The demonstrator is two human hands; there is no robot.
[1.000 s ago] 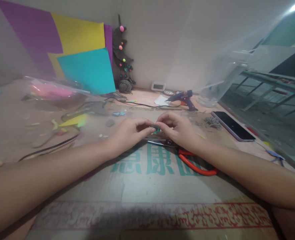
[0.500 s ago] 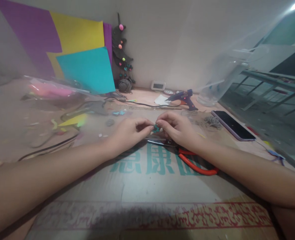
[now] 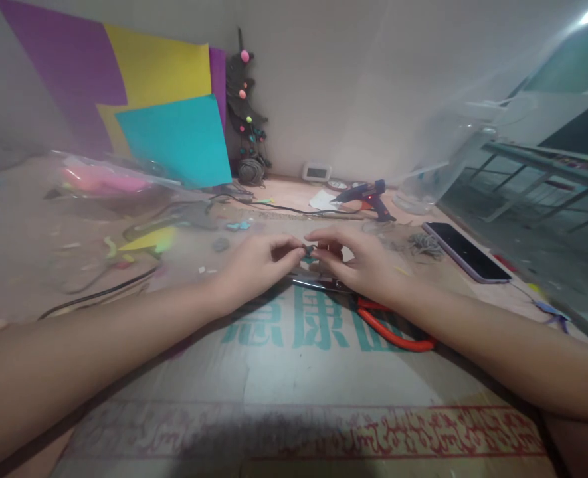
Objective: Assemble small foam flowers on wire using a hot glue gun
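My left hand [image 3: 256, 265] pinches the small teal piece [image 3: 308, 250] from its left, fingers closed on it. My right hand [image 3: 361, 262] pinches its right side, equally near, just above the scissors [image 3: 373, 324] lying on the cardboard [image 3: 294, 372].

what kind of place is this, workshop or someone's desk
Most likely a craft table, perhaps at home: coloured paper sheets lean on the wall, a glue gun and orange-handled scissors lie nearby, and the left hand and right hand pinch a small teal piece.
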